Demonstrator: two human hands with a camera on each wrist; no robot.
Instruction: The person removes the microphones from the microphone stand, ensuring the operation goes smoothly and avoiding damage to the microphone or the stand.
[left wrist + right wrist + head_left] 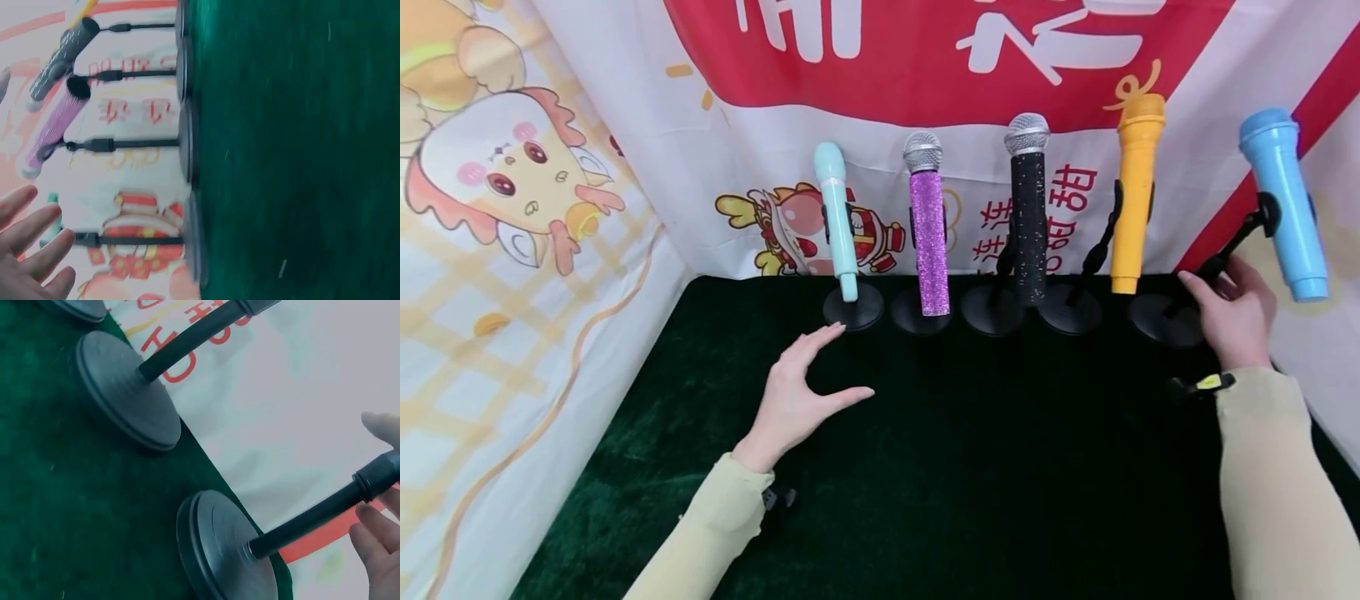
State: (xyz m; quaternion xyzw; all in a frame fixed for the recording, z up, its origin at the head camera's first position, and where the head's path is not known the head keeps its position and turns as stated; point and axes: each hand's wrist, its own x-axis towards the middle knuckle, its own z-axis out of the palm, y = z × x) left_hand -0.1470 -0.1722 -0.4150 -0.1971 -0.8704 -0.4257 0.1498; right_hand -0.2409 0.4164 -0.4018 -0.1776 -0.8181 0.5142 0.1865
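The left hand (793, 400) is hovering, fingers spread, near the mint microphone (837, 212), standing leftmost; at far right, the right hand (1242, 321) is framing the blue microphone's (1288, 208) black stand (306, 523) between parted thumb and fingers, contact being hard to confirm.

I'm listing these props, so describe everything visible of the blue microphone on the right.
The blue microphone looks like smooth plastic, with a wider, darker head and a stepped lower end. It sits tilted, head up, in a black clip on a black stand, rightmost of five. The right hand is lower, by the stand.
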